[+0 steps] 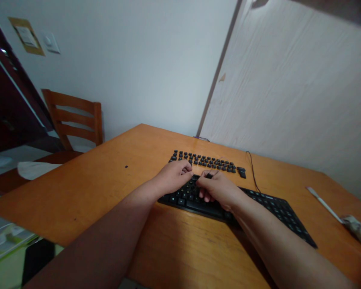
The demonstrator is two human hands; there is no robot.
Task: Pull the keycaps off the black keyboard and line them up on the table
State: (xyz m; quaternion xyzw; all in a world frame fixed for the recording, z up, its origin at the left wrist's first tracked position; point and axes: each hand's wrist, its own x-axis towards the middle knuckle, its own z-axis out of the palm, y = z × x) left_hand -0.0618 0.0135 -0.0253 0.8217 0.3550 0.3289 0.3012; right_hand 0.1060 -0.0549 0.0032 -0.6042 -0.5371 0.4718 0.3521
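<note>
A black keyboard [195, 206] lies on the wooden table, with keys out of its upper left part. My left hand [175, 176] rests over its left end, fingers curled and thumb against them; whatever they hold is hidden. My right hand [217, 186] is closed above the keyboard's middle, pinching a small black piece [209, 176]. Thin wire-like lines show beside that piece, whose exact kind is unclear. Beyond both hands, loose black keycaps [209, 159] lie in rows on the table.
One small black piece [126, 166] lies apart on the table [108, 188]. A black cable [252, 170] runs behind the keyboard. At the right are a white-handled brush [325, 204] and a crumpled packet [359, 230]. A wooden chair [75, 116] stands left; a dark phone-like slab [37, 261] is lower left.
</note>
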